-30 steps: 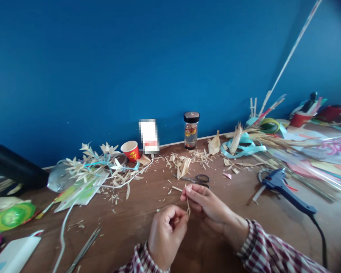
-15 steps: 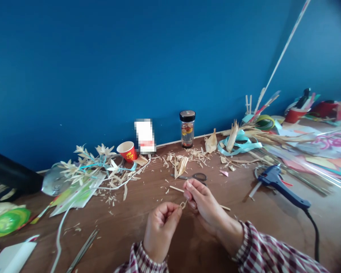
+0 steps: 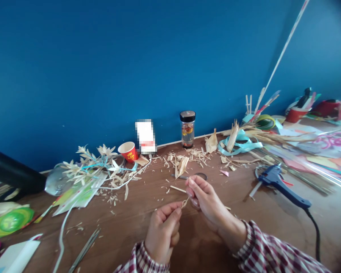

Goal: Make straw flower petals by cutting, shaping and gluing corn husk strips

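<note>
My left hand (image 3: 162, 227) and my right hand (image 3: 204, 199) meet above the wooden table (image 3: 130, 223), near its front edge. Both pinch a thin strip of dry husk (image 3: 184, 203) that spans the small gap between the fingertips. The fingers of each hand are curled closed on it. A thin wooden stick (image 3: 177, 189) lies on the table just behind my right hand. Scissors (image 3: 191, 176) lie a little farther back, partly hidden by that hand.
Husk scraps (image 3: 184, 161) and husk flowers on stems (image 3: 93, 163) litter the back of the table. A red paper cup (image 3: 128, 151) and a glass jar (image 3: 187, 129) stand by the blue wall. A blue glue gun (image 3: 281, 184) lies right, tweezers (image 3: 83, 250) front left.
The two hands stay together on the husk strip, with small shifts of the fingers. The view has dipped and swung slightly.
</note>
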Action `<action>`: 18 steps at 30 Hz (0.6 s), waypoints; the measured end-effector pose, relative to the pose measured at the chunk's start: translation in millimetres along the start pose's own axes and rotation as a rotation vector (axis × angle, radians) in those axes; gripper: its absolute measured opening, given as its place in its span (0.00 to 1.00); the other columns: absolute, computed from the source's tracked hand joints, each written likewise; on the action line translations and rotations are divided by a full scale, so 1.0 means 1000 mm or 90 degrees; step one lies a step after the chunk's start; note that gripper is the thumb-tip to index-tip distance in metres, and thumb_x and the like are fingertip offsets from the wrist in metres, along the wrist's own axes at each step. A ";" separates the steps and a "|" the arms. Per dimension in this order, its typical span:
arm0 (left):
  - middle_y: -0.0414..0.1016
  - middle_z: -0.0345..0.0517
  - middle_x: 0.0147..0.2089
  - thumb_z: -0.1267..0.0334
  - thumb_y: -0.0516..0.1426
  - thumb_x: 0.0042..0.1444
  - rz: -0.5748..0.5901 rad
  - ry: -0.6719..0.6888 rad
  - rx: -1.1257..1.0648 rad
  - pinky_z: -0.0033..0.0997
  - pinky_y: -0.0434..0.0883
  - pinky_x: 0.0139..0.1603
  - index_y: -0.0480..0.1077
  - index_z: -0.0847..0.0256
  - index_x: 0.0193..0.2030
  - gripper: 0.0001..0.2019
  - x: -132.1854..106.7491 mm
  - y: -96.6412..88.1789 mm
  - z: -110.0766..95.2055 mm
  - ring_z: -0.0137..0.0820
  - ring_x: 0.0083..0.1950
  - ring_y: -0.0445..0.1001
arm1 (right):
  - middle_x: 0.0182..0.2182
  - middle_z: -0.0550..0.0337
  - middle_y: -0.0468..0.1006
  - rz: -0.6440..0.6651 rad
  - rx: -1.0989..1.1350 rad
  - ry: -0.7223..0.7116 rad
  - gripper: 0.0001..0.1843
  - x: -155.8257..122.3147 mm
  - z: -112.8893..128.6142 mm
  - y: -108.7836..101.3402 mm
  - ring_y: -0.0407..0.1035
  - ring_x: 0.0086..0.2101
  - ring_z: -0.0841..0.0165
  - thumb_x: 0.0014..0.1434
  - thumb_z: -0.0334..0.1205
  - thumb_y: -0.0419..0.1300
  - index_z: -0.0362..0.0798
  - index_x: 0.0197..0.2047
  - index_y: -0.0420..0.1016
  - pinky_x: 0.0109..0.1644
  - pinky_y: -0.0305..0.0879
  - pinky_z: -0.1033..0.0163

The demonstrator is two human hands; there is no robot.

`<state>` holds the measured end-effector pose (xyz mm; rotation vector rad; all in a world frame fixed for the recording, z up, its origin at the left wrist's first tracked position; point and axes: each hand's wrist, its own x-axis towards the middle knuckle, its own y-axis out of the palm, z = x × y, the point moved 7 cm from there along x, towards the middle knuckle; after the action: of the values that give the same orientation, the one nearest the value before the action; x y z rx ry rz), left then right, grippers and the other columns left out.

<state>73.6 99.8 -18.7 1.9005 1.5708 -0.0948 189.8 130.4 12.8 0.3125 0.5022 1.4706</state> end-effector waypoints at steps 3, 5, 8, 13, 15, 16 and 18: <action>0.46 0.25 0.14 0.57 0.64 0.40 -0.001 -0.006 -0.006 0.16 0.39 0.12 0.72 0.66 0.39 0.20 -0.001 0.001 0.001 0.13 0.14 0.37 | 0.17 0.71 0.58 -0.006 0.011 -0.014 0.11 0.003 0.002 -0.005 0.45 0.15 0.82 0.56 0.45 0.57 0.46 0.31 0.63 0.17 0.37 0.74; 0.44 0.24 0.14 0.57 0.63 0.41 -0.002 -0.011 -0.007 0.16 0.39 0.12 0.72 0.67 0.39 0.20 -0.001 0.001 0.002 0.14 0.14 0.37 | 0.17 0.71 0.59 -0.003 0.014 -0.012 0.11 0.004 0.003 -0.006 0.45 0.15 0.82 0.55 0.45 0.57 0.46 0.31 0.63 0.17 0.36 0.74; 0.43 0.25 0.15 0.57 0.63 0.42 0.014 -0.021 -0.009 0.16 0.39 0.12 0.71 0.66 0.42 0.20 -0.002 0.003 0.003 0.14 0.14 0.37 | 0.17 0.72 0.59 -0.008 0.030 -0.009 0.11 0.005 0.005 -0.006 0.46 0.15 0.83 0.55 0.45 0.58 0.46 0.31 0.63 0.17 0.36 0.73; 0.41 0.24 0.15 0.57 0.62 0.43 0.047 -0.056 -0.012 0.16 0.39 0.12 0.69 0.65 0.48 0.24 -0.008 0.008 0.005 0.15 0.14 0.36 | 0.17 0.72 0.58 -0.013 0.078 -0.002 0.12 0.007 0.008 -0.009 0.46 0.15 0.83 0.53 0.45 0.60 0.46 0.30 0.62 0.17 0.37 0.73; 0.41 0.24 0.15 0.57 0.62 0.43 0.060 -0.070 -0.017 0.16 0.39 0.12 0.68 0.64 0.49 0.25 -0.011 0.010 0.007 0.15 0.14 0.36 | 0.17 0.72 0.58 -0.012 0.099 0.003 0.12 0.008 0.009 -0.012 0.46 0.15 0.83 0.53 0.44 0.60 0.46 0.30 0.63 0.17 0.37 0.73; 0.41 0.24 0.15 0.56 0.62 0.43 0.066 -0.075 -0.019 0.16 0.39 0.12 0.68 0.63 0.50 0.26 -0.012 0.011 0.008 0.15 0.14 0.36 | 0.18 0.72 0.59 -0.013 0.109 0.003 0.11 0.009 0.009 -0.013 0.46 0.15 0.83 0.52 0.43 0.61 0.46 0.30 0.63 0.17 0.37 0.73; 0.41 0.24 0.15 0.56 0.62 0.43 0.074 -0.080 -0.020 0.16 0.40 0.12 0.68 0.63 0.51 0.27 -0.012 0.012 0.010 0.16 0.14 0.37 | 0.18 0.72 0.59 -0.020 0.122 -0.004 0.11 0.009 0.012 -0.015 0.46 0.15 0.83 0.52 0.42 0.61 0.46 0.30 0.64 0.17 0.37 0.73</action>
<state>84.5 83.9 -16.4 1.9191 1.3682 -0.1364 208.6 139.4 14.1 0.4584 0.6421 1.3928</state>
